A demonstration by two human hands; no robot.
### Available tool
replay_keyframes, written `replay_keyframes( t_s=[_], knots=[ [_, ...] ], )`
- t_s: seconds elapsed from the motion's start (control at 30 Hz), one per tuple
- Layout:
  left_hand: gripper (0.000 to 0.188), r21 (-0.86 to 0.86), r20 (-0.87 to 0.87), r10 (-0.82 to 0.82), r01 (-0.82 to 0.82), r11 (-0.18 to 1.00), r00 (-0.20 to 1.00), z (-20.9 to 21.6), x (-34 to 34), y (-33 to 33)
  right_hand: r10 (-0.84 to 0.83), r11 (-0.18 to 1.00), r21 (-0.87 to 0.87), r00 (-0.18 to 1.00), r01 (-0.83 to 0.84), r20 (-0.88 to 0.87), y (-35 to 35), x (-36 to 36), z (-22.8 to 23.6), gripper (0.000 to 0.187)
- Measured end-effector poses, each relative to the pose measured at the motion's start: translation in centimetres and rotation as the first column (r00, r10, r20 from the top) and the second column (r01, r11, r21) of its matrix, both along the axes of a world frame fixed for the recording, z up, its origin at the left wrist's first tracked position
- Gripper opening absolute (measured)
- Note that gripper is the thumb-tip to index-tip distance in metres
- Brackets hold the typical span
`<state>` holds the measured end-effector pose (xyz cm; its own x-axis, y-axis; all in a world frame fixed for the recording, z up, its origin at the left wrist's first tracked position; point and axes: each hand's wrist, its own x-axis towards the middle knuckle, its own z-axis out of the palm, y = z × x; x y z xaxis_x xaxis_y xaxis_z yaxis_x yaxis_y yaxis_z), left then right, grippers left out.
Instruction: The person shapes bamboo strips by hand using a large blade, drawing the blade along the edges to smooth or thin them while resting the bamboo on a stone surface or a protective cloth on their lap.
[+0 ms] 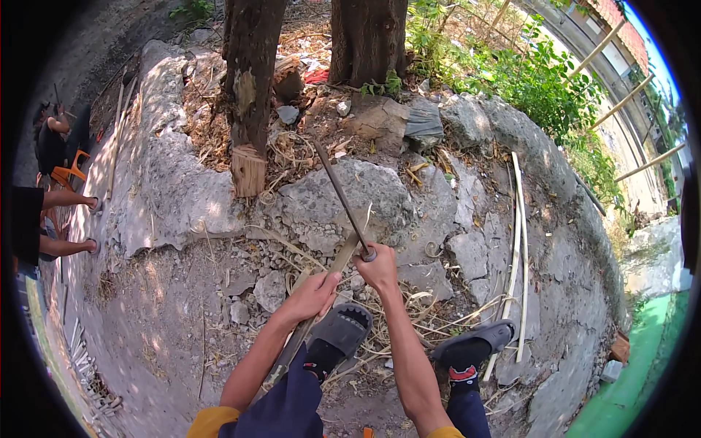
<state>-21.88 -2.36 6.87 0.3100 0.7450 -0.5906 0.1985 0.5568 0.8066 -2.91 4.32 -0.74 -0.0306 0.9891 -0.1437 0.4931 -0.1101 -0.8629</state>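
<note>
In the head view, the left hand [310,298] is wrapped around a strip [341,257], which slants up past the left foot and between the 2 hands. The right hand [377,269] has its fingers closed round the handle of a long dark knife [340,191], with the blade pointing up and away to the left. Blade and strip cross just past the right fist, but can't tell if they're actually touching.

Curly shavings [376,343] are all over the ground between the 2 dark slippers [341,328]. A big rock [314,204] sits right behind the blade, and 2 tree trunks [252,73] stand further back. Over on the right, 2 pale sticks [520,219] lie on the cracked ground near the right foot. Far left there's somebody's bare legs [69,198], near an orange chair [71,173]
</note>
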Motion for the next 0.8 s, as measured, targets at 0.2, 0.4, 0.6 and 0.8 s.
replay_keyframes(
  t_s=[0.2,0.4,0.6,0.8],
  knots=[
    [0.045,0.000,0.030,-0.001,0.001,1.000,1.000,0.5,-0.1,0.0,0.014,0.998,0.063,0.997,-0.019,0.077,-1.3,-0.2,-0.8,0.026],
    [0.047,0.018,0.013,-0.005,0.005,1.000,1.000,-0.2,0.4,-0.2,-0.076,0.995,-0.074,0.996,0.073,-0.036,3.7,0.0,0.1,0.029],
    [0.047,0.040,-0.014,-0.031,0.031,0.999,0.999,0.1,0.1,0.0,0.043,0.998,0.042,0.997,-0.046,0.063,-0.3,0.8,-0.1,0.030],
    [0.047,0.020,0.008,0.001,-0.002,1.000,1.000,0.2,-0.1,-0.3,-0.026,0.999,-0.045,0.998,0.024,-0.050,3.0,-0.6,1.1,0.022]
  ],
)
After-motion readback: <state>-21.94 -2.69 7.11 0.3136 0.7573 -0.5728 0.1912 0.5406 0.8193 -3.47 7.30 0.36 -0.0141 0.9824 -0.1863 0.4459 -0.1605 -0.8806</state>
